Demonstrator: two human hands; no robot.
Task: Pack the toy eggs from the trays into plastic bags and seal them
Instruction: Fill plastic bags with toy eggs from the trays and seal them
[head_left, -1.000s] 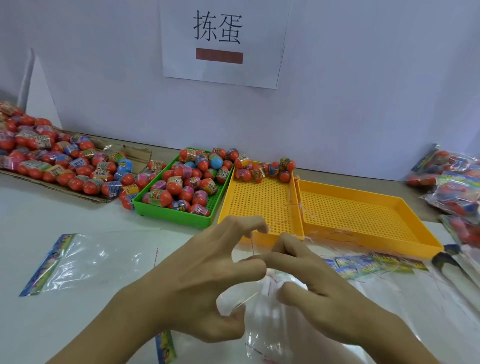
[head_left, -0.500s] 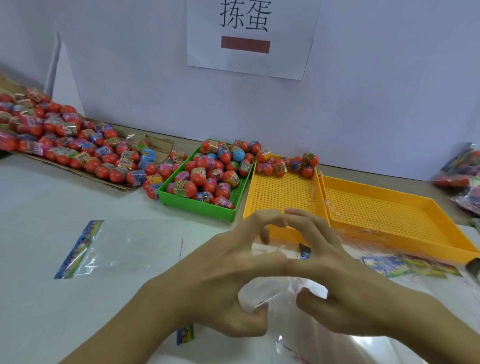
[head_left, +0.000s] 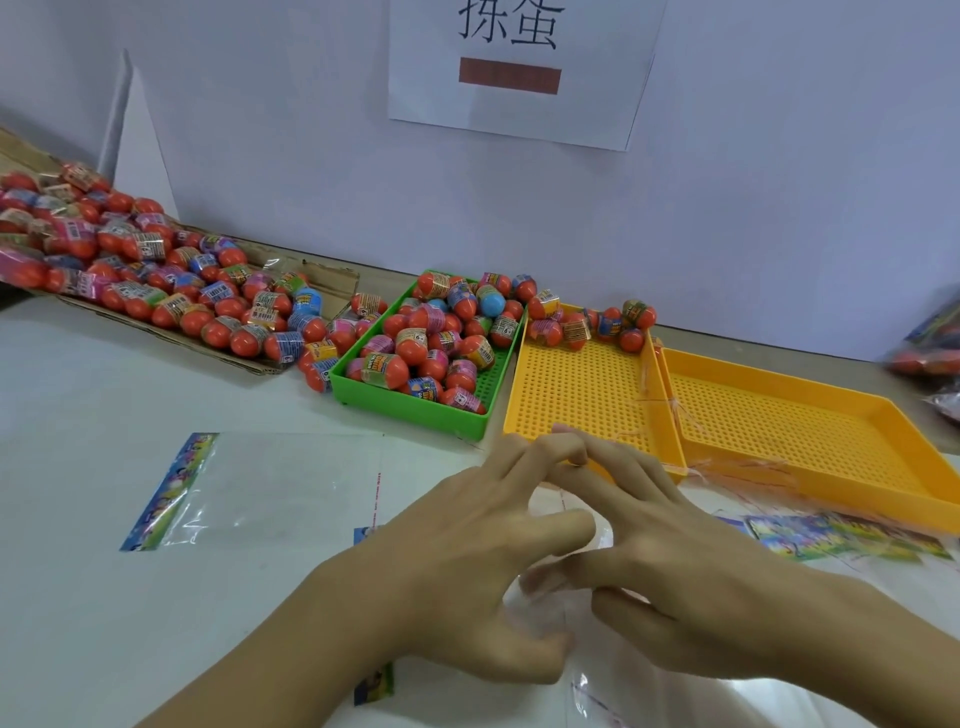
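Hands meet at 6 o'clock: left hand (head_left: 467, 577) and right hand (head_left: 691, 587) each hold a narrow grip pinching the clear plastic bag (head_left: 587, 670); green tray (head_left: 410, 405) at 12 o'clock.

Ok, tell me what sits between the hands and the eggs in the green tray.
Nothing visible does. The left hand and right hand work a clear plastic bag near the table edge; only bare white table lies between them and the green tray of toy eggs. The yellow tray stands beside that path.
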